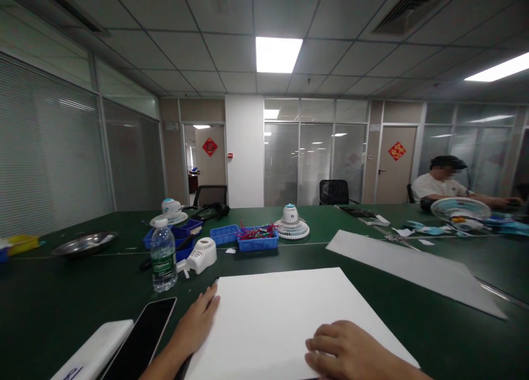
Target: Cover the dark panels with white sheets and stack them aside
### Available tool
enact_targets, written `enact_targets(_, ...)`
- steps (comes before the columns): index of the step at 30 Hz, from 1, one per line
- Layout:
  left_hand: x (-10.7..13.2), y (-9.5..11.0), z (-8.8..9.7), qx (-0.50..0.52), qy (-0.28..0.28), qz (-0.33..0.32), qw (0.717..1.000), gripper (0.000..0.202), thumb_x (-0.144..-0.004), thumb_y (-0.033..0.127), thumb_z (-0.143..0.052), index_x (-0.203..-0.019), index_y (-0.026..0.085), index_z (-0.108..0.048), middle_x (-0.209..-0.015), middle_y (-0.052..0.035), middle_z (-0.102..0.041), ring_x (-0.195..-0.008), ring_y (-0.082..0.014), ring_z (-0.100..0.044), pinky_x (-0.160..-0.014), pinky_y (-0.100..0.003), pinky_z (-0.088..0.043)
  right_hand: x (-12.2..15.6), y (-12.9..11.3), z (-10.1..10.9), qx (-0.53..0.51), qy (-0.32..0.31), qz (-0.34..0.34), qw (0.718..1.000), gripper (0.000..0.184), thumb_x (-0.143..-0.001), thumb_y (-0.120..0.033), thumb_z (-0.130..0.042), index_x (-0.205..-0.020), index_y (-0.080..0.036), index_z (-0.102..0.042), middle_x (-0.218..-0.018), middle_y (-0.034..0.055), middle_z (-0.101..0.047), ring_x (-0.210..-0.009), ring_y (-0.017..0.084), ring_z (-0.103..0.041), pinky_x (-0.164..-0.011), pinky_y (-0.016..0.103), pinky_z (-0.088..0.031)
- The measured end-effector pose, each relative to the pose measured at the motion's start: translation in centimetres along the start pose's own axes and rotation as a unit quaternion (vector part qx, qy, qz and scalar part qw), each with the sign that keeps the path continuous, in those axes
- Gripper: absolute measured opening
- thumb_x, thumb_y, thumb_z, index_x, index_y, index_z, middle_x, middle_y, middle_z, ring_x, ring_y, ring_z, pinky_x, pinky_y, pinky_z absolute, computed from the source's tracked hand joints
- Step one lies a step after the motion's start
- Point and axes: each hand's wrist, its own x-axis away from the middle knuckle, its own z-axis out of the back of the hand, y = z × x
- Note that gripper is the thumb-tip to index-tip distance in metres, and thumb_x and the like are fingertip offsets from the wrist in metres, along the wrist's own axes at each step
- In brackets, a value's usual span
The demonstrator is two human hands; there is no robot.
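A large white sheet or board (285, 314) lies flat in front of me on the dark green table; a thin dark edge shows beneath its left side. My left hand (201, 319) rests along its left edge, fingers stretched toward the far left corner. Over the near right part of the sheet is my right hand (345, 347), fingers loosely bent and slightly apart, with nothing visible in them. Left of my left hand lie a black-screened phone or tablet (142, 336) and a white flat device (95, 349) with a handwritten mark.
A water bottle (162, 257), a white plastic housing (202, 255), a blue tray of red wires (258, 239) and a fan part (291, 224) stand beyond. A metal plate (85, 243) is left, a grey panel (413, 269) right. A person (442, 184) sits far right.
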Motion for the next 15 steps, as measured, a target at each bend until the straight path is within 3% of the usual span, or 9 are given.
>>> enact_targets(4, 0.0, 0.3, -0.1, -0.008, -0.01, -0.022, 1.0, 0.074, -0.081, 0.045, -0.05, -0.144, 0.007, -0.051, -0.157, -0.0134, -0.043, -0.148, -0.0289, -0.036, -0.126, -0.045, -0.019, 1.4, 2.6, -0.4, -0.068, -0.008, -0.013, 0.998, 0.04, -0.097, -0.04, -0.053, -0.132, -0.024, -0.059, -0.125, 0.0074, -0.07, -0.112, 0.021, -0.065, -0.097, 0.034, -0.051)
enact_targets(7, -0.2, 0.0, -0.3, -0.007, -0.008, -0.029, 1.0, 0.072, -0.08, 0.043, -0.051, -0.143, 0.008, -0.053, -0.157, -0.0124, -0.043, -0.148, -0.0281, -0.036, -0.126, -0.045, -0.019, 5.6, 8.5, -1.6, 0.001, 0.067, -0.19, 0.979, 0.041, -0.099, -0.036, -0.048, -0.138, -0.026, -0.057, -0.136, 0.0087, -0.064, -0.127, 0.022, -0.057, -0.109, 0.042, -0.044)
enact_targets(9, -0.3, -0.3, -0.4, -0.003, -0.007, -0.039, 0.999, 0.07, -0.081, 0.043, -0.052, -0.142, 0.01, -0.055, -0.156, -0.0112, -0.044, -0.148, -0.0271, -0.036, -0.126, -0.045, -0.018, 10.0, 13.1, -2.3, 0.07, 0.051, -0.338, 0.937, 0.046, -0.099, -0.042, -0.044, -0.141, -0.028, -0.055, -0.149, 0.0073, -0.052, -0.136, 0.024, -0.049, -0.116, 0.046, -0.036)
enact_targets(11, -0.3, -0.3, -0.3, -0.002, -0.01, -0.053, 0.999, 0.068, -0.083, 0.045, -0.051, -0.141, 0.011, -0.055, -0.155, -0.0115, -0.045, -0.149, -0.0266, -0.036, -0.127, -0.045, -0.016, 14.8, 17.1, -2.7, 0.117, 0.011, -0.473, 0.873, 0.056, -0.094, -0.048, -0.044, -0.147, -0.03, -0.048, -0.161, 0.0029, -0.036, -0.143, 0.024, -0.041, -0.12, 0.043, -0.03)
enact_targets(13, -0.3, -0.2, -0.1, 0.0, -0.016, -0.059, 0.998, 0.066, -0.086, 0.048, -0.048, -0.141, 0.011, -0.056, -0.155, -0.012, -0.046, -0.149, -0.0265, -0.036, -0.126, -0.047, -0.016, 19.1, 19.8, -2.9, 0.132, 0.002, -0.56, 0.818, 0.068, -0.089, -0.051, -0.041, -0.15, -0.02, -0.045, -0.161, 0.0121, -0.035, -0.145, 0.032, -0.036, -0.117, 0.056, -0.03)
enact_targets(15, -0.1, 0.1, 0.1, 0.003, -0.019, -0.06, 0.998, 0.066, -0.088, 0.05, -0.046, -0.14, 0.012, -0.057, -0.155, -0.0127, -0.047, -0.149, -0.0265, -0.035, -0.126, -0.048, -0.016, 22.1, 21.3, -3.2, 0.133, -0.001, -0.63, 0.765, 0.074, -0.086, -0.057, -0.038, -0.145, -0.013, -0.05, -0.151, 0.0218, -0.046, -0.139, 0.042, -0.043, -0.107, 0.069, -0.036)
